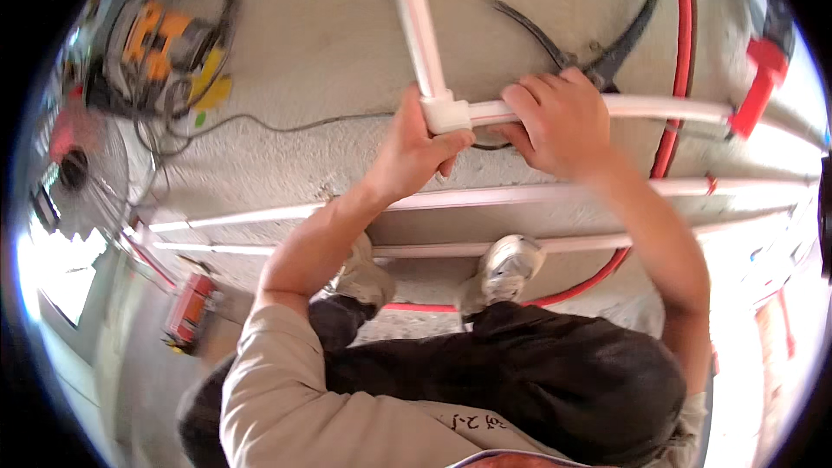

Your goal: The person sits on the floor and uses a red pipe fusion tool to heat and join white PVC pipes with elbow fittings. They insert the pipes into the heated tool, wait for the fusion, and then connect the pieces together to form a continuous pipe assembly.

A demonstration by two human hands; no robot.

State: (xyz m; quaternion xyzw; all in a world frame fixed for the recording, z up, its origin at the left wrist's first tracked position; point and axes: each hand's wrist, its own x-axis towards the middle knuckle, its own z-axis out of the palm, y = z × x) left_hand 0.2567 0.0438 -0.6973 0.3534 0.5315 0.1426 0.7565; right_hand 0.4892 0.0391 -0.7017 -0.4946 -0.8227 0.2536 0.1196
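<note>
My left hand is closed round a white plastic elbow fitting, its thumb over the near side. One white pipe runs from the fitting toward the far edge of the view. A second white pipe leaves it to the right, and my right hand wraps round this one close to the fitting. Beyond my right hand lies a black-handled cutter or plier-like tool on the concrete, its handles spread and its head partly hidden by the hand.
Two white pipes cross the floor before my shoes. Red tubing runs along the right. At far left lie a yellow power tool and tangled cable. A red-and-black tool stands far right; a red box-shaped item sits lower left.
</note>
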